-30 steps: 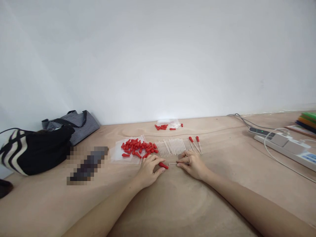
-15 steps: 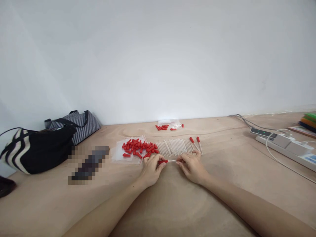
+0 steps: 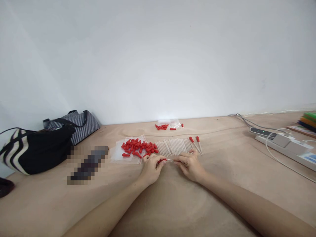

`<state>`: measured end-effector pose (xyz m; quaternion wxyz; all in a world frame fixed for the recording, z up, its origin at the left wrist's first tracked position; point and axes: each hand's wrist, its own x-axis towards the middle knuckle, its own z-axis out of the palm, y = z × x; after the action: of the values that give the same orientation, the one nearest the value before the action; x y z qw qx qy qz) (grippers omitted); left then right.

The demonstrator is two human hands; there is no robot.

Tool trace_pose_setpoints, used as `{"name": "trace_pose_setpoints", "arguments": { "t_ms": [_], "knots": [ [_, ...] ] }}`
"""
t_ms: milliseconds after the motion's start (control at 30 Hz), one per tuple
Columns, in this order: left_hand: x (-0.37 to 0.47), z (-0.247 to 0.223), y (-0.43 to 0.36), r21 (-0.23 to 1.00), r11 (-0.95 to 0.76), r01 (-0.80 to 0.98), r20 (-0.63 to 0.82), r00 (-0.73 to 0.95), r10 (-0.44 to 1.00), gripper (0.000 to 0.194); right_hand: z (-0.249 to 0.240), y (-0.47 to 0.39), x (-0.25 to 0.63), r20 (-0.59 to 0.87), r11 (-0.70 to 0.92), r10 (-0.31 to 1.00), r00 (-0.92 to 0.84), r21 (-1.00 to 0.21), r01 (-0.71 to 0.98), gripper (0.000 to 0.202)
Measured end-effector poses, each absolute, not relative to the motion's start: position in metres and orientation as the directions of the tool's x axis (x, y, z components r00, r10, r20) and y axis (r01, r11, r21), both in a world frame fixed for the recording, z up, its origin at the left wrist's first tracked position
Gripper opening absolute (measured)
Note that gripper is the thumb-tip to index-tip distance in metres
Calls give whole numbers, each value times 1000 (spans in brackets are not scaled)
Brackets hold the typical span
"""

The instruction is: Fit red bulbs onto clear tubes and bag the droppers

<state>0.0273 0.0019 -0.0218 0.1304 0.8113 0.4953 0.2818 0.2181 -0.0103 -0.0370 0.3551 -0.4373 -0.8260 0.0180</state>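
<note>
My left hand (image 3: pixel 151 168) is closed on a red rubber dropper bulb (image 3: pixel 161 160), partly hidden by the fingers. My right hand (image 3: pixel 189 165) pinches a thin clear glass dropper tube (image 3: pixel 170 160), whose left end meets the bulb. How far the tube sits inside the bulb I cannot tell. Just beyond the hands lies a row of glass tubes (image 3: pixel 172 147). At its right end rest two droppers with red bulbs (image 3: pixel 197 139). A heap of loose red bulbs (image 3: pixel 138 146) lies on clear plastic bags (image 3: pixel 119 154) to the left.
Against the wall are more red bulbs (image 3: pixel 162 127) and a small plastic bag (image 3: pixel 168 121). A black bag (image 3: pixel 49 151), a striped bag (image 3: pixel 86 126) and a pixelated dark object (image 3: pixel 89 164) occupy the left. A power strip (image 3: pixel 288 148) with cables lies at the right.
My right hand has shifted slightly left along the tube, its fingers nearer the bulb. The left hand keeps its hold on the bulb, almost in place.
</note>
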Motion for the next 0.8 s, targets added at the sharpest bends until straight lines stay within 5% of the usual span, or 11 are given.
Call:
{"name": "trace_pose_setpoints", "arguments": {
  "t_ms": [333,800],
  "knots": [
    [28,-23,-1,395,-596,699,417,442,794,14,-36,-8,217,627,643,657,-418,-176,745,21],
    [30,-21,-1,341,-693,635,470,524,711,13,-31,-7,214,462,584,788,-407,-354,730,22]
  ]
}}
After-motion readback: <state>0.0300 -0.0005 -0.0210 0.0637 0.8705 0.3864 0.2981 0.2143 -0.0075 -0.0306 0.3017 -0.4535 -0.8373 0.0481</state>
